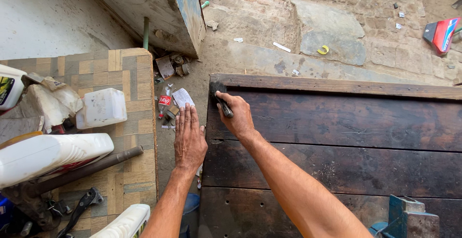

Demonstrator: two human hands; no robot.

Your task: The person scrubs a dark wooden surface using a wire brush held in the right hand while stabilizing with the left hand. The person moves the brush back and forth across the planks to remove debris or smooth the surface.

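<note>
My right hand (236, 115) grips a small black brush (220, 98), its bristles resting on the far left corner of a dark, stained wooden workbench (337, 142). Beside it my left hand (189, 137) is flat, fingers together and stretched out, held at the bench's left edge over the gap between the bench and a patterned side table (130, 122). The left hand holds nothing.
On the side table sit white plastic jugs (102, 107), crumpled rags (50, 101), a metal rod (86, 168) and a black tool (79, 209). Litter and a small bottle (164, 101) lie on the ground in the gap. A blue vise (409, 216) stands at the bench's near right.
</note>
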